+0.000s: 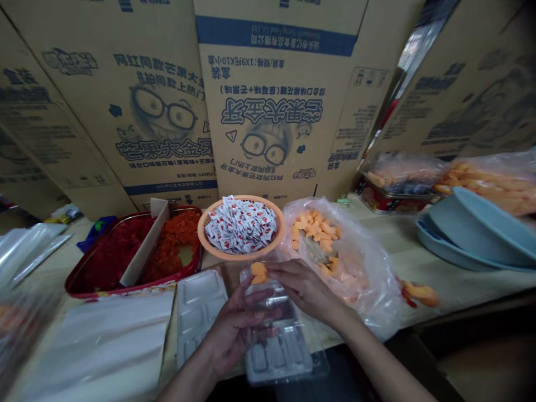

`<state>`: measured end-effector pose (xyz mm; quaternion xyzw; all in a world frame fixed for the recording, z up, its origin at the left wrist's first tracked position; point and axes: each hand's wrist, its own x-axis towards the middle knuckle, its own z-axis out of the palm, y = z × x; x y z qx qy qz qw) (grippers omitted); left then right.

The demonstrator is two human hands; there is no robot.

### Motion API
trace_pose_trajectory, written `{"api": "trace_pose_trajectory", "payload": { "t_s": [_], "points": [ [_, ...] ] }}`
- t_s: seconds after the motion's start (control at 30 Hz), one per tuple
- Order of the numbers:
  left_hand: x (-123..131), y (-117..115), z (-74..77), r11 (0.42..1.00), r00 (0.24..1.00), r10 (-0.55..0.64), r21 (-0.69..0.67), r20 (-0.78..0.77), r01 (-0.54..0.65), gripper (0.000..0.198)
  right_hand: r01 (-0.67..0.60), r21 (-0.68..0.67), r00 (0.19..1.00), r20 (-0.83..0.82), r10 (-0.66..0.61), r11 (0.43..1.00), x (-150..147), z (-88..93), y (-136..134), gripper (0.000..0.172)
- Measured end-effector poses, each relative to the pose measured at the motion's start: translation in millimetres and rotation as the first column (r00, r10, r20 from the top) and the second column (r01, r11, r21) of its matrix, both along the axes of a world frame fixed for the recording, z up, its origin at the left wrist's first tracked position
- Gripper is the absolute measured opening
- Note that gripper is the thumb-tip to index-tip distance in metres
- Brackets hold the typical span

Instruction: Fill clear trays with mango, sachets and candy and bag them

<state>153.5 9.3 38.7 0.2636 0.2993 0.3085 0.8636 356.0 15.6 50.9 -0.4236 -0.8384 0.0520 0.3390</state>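
Note:
Both hands meet over a clear plastic tray with several compartments. My left hand is under and beside its left edge, fingers spread and showing through the plastic. At the tray's far end, my right hand has its fingers together, their tips at an orange piece. Whether they grip that piece is hard to tell. Right of the hands lies an open plastic bag with orange pieces in it. Behind them stands an orange basin full of small white and red packets.
At the left, a red tray holds red and orange bits, split by a cardboard strip. Another clear tray and white sheets lie nearer. Blue basins stand right; cardboard boxes line the back.

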Motion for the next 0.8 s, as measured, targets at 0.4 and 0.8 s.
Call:
{"api": "trace_pose_trajectory", "payload": {
  "t_s": [0.4,0.8],
  "points": [
    [-16.4,1.9,4.4,0.997,0.997,0.074,0.011,-0.018,-0.074,0.077,0.904,-0.299,0.425,0.533,-0.732,0.306,132.2,-52.2,70.5,0.016],
    [-47.6,15.0,0.4,0.999,1.000,0.014,0.052,0.022,-0.015,0.068,0.228,-0.398,0.937,-0.158,-0.312,0.889,52.6,29.0,46.7,0.026]
  ]
}}
